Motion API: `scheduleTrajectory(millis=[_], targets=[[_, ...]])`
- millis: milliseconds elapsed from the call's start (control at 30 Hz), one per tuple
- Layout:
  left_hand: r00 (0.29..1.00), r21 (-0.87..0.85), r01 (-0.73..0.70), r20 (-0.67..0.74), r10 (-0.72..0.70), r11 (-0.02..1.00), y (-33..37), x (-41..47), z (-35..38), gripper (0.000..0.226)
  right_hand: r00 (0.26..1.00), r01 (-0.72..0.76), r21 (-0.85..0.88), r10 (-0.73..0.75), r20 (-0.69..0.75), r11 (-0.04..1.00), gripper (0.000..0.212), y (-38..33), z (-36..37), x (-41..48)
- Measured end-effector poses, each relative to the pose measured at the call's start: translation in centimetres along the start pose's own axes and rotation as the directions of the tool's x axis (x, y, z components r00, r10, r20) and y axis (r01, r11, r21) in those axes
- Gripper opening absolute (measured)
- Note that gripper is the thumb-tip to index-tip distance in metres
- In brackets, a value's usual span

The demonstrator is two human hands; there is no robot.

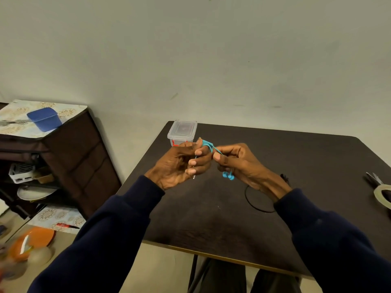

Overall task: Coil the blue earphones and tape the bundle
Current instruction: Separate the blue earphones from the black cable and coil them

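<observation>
Above the dark table [275,157] I hold the blue earphones [208,144]. Their cord is looped around the raised fingers of my left hand [179,163], and the metal plug sticks out below that hand. My right hand [239,159] pinches the cord just to the right of the loops. The two blue earbuds [228,176] dangle beneath my right hand. A roll of clear tape [382,194] lies at the table's right edge, far from both hands.
Scissors [373,179] lie beside the tape. A clear lidded box [183,132] stands at the table's far left corner, just behind my left hand. A black cord loop [251,199] lies under my right wrist. A dark cabinet with a blue tub [45,119] stands left.
</observation>
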State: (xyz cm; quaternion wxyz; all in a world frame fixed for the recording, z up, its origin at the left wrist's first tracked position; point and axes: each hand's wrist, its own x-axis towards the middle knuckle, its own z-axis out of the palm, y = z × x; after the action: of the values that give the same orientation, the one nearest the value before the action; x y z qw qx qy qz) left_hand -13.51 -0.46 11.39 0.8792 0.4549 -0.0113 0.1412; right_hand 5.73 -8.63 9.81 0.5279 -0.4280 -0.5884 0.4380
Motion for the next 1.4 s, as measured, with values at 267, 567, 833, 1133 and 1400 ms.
scheduleTrajectory(millis=[267,567,833,1133,1400], targets=[[0.988,0.209,-0.081,-0.114,0.107,0.974,-0.7,0.4,-0.7,0.045,0.976,0.052,-0.120,-0.076,-0.205,0.991,0.026,0.3,0.4,0.3],[0.986,0.228,-0.073,-0.132,0.106,0.971,-1.2,1.4,-1.7,0.041,0.969,0.065,-0.005,-0.065,-0.238,0.998,0.029,1.2,0.4,0.5],[0.928,0.497,-0.125,-0.248,0.279,0.859,-1.6,2.4,-1.6,0.041,0.912,0.204,-0.073,-0.217,-0.349,0.976,0.010,2.2,0.9,1.0],[0.920,0.056,-0.274,-0.276,0.279,0.960,-1.5,2.1,0.0,0.020,0.944,0.138,0.084,-0.106,-0.312,0.987,0.012,2.8,0.4,1.2],[0.926,-0.217,-0.350,-0.227,0.302,0.911,-0.8,2.1,0.4,0.011,0.958,0.044,0.489,0.103,-0.268,0.871,0.022,4.0,2.8,0.1]])
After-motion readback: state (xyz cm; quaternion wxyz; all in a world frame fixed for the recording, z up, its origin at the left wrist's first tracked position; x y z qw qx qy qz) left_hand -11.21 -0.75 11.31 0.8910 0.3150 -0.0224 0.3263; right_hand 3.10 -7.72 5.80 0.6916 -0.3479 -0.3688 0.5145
